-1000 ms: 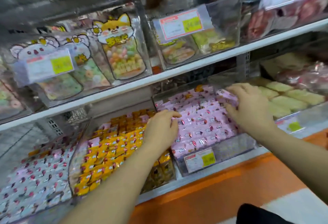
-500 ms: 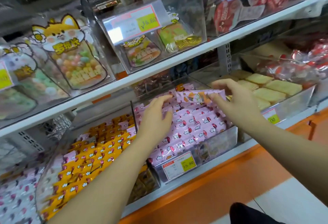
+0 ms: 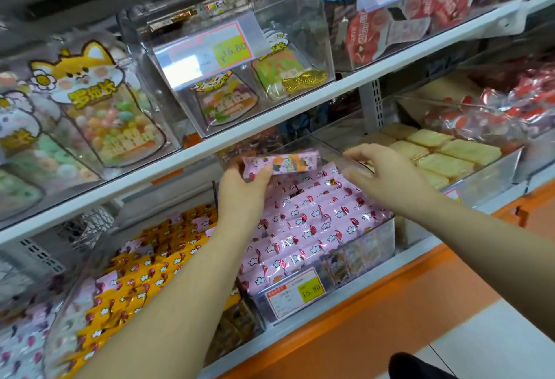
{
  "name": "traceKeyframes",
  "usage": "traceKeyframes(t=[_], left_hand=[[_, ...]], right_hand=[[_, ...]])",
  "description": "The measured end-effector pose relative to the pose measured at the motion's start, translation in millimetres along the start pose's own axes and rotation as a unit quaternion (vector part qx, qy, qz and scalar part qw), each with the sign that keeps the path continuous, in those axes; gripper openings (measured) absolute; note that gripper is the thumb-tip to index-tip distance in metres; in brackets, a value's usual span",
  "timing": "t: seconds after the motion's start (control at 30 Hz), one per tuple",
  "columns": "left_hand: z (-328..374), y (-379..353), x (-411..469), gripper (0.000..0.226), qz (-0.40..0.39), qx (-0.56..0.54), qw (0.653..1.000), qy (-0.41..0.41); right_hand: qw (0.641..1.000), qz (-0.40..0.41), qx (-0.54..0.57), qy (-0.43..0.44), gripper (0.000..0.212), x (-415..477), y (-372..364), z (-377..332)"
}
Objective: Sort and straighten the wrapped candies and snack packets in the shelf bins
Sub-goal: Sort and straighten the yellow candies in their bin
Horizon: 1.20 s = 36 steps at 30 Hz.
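Note:
A clear bin (image 3: 365,254) on the lower shelf holds several pink wrapped packets (image 3: 315,222) lying in rows. My left hand (image 3: 240,195) grips one end of a long pink packet with an orange patch (image 3: 285,163), lifted above the back of that bin. My right hand (image 3: 387,180) hovers over the bin's right back corner, fingers loosely curled and off the packet. To the left, another clear bin (image 3: 64,312) holds several yellow packets (image 3: 144,276) with a few pink ones mixed in.
To the right, pale yellow cakes (image 3: 444,157) fill a bin, with red wrapped candies (image 3: 492,114) behind. The white upper shelf (image 3: 300,120) hangs just above my hands, carrying clear bins of candy bags (image 3: 117,120). An orange ledge (image 3: 375,318) runs below.
The long pink packet has risen and shifted left in my left hand. My right hand has let go of its other end. The view has moved closer to the shelf.

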<state>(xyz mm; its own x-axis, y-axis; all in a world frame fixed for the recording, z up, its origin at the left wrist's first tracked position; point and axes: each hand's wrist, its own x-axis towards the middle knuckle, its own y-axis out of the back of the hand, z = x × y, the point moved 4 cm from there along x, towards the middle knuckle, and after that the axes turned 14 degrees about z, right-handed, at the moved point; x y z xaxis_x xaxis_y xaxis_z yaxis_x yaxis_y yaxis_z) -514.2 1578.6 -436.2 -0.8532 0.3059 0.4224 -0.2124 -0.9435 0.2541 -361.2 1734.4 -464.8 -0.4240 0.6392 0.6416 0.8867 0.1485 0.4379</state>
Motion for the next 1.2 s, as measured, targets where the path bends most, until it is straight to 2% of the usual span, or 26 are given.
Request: traceKeyframes(t=[0.07,0.17,0.3,0.4,0.57,0.7,0.83,1.07,1.2], left_hand=[[-0.1,5.7,4.1,0.025,0.033,0.056,0.997,-0.036],[2.9,8.4,6.7,0.039,0.045,0.144,0.984,-0.097],[7.5,6.4,8.2,0.035,0.03,0.222,0.961,-0.159],[9.5,-1.3,9.4,0.036,-0.003,0.268,0.947,-0.175],[10.5,-15.4,13.5,0.04,-0.044,0.298,0.94,-0.163],[11.8,-19.9,20.8,0.043,-0.072,0.349,0.917,-0.182],[14.3,-20.4,21.8,0.034,-0.094,0.381,0.898,-0.201],[25.1,-14.2,-3.1,0.021,-0.096,0.366,0.889,-0.258],[23.4,-13.2,-16.5,0.023,-0.095,0.38,0.875,-0.284]], right_hand=[[0.997,-0.031,-0.067,-0.018,0.04,-1.5,-6.1,15.9],[0.996,-0.052,-0.071,-0.03,0.048,-8.7,-12.6,30.5],[0.998,-0.025,-0.063,-0.01,0.046,-6.4,-9.2,33.2],[0.998,-0.022,-0.064,-0.013,0.046,-5.7,-10.0,33.9],[0.998,-0.017,-0.058,-0.025,0.046,-6.4,-9.6,32.3],[0.998,-0.021,-0.056,-0.032,0.046,-7.1,-9.7,32.4],[0.997,-0.022,-0.057,-0.038,0.046,-9.1,-8.5,31.8],[0.998,-0.019,-0.054,-0.03,0.045,-10.4,-7.9,31.9],[0.998,-0.016,-0.059,-0.026,0.045,-10.8,-8.2,33.1]])
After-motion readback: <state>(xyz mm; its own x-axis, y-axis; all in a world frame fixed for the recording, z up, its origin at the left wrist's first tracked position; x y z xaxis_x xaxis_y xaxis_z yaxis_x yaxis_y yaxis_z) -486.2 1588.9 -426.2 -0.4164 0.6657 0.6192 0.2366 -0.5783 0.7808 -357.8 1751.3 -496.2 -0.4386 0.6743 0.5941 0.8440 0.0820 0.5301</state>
